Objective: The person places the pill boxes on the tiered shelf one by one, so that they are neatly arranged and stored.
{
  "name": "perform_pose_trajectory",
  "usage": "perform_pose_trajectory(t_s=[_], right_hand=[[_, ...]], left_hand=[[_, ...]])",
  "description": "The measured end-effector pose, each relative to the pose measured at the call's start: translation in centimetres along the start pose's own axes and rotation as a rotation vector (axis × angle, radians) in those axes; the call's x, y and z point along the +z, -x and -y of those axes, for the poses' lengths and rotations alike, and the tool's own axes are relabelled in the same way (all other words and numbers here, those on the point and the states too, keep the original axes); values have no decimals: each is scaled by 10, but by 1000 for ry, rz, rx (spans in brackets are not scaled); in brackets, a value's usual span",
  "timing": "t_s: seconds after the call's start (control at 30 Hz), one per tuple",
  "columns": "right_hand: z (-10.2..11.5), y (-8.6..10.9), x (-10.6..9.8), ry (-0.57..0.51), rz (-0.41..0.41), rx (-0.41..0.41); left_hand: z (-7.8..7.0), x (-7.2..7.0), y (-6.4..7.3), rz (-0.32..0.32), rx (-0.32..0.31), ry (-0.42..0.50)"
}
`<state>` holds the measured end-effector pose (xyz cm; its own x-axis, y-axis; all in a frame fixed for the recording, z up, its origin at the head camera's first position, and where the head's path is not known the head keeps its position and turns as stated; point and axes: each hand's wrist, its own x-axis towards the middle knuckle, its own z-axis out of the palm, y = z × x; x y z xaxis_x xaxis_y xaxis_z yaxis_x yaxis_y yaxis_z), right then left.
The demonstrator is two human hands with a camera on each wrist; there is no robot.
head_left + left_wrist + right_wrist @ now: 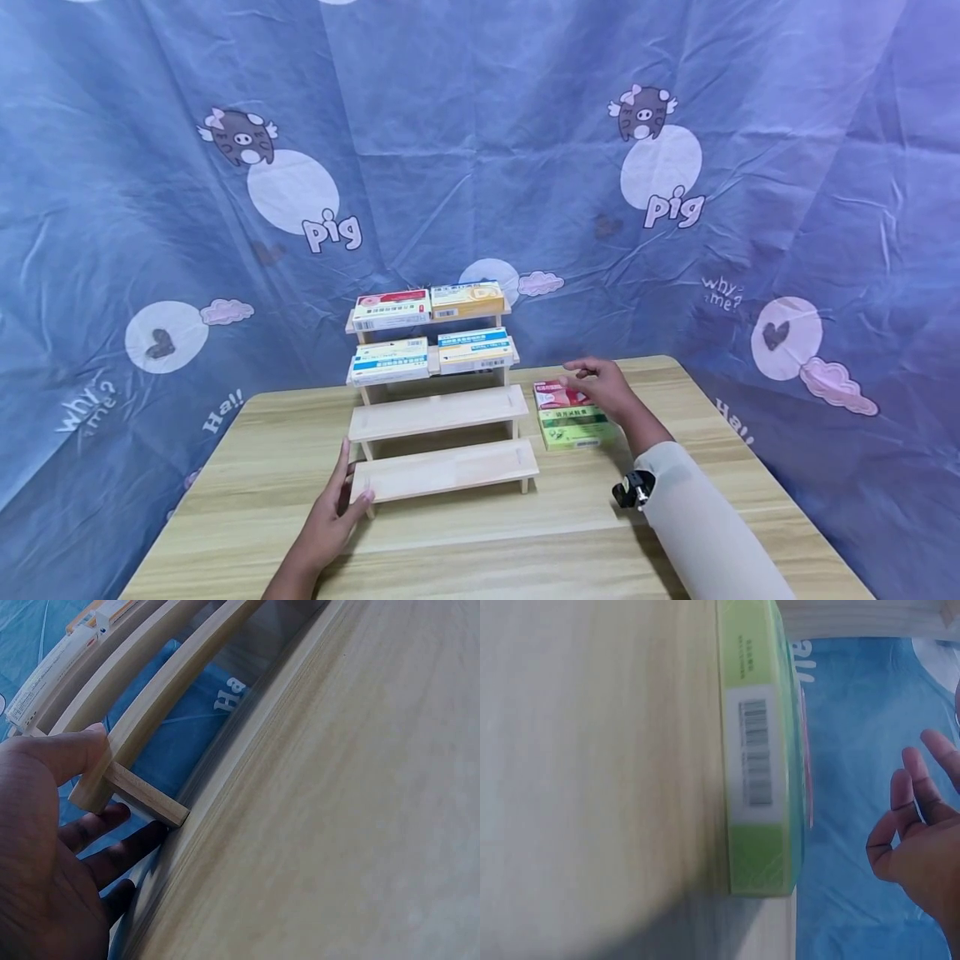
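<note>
My left hand [330, 508] grips the left end of the lowest step of a wooden stepped stand [446, 471]. In the left wrist view its thumb lies on top of the step, with the other fingers below. Over a red medicine box [551, 393], my right hand [606, 387] hovers with loosely bent fingers and nothing in them. A green medicine box [576, 429] lies just in front of the red one, right of the stand. The right wrist view shows the green box's barcode side [757, 757], with the hand [922, 832] apart from it.
On the stand's top step sit a white-and-red box [392, 310] and a yellow-and-white box [468, 300]. Two blue-and-white boxes, left [390, 361] and right [474, 348], lie one step lower. A blue printed curtain [480, 167] hangs behind the wooden table [480, 558].
</note>
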<state>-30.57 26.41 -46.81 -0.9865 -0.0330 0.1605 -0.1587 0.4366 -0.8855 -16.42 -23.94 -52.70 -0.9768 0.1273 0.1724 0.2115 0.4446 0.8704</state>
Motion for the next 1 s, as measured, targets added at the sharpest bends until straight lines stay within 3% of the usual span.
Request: perform_pose_trajectory(t_s=[0.37, 0.5, 0.7, 1.0], right_hand=[[-19, 18, -16, 71, 50, 26], [-25, 22, -22, 100, 68, -7], [-29, 28, -29, 103, 94, 20], [-39, 39, -34, 93, 97, 26]], left_hand=[[2, 0, 1, 2, -12, -4], [3, 0, 2, 0, -5, -8], [3, 0, -1, 3, 36, 13], [1, -1, 0, 1, 18, -2]])
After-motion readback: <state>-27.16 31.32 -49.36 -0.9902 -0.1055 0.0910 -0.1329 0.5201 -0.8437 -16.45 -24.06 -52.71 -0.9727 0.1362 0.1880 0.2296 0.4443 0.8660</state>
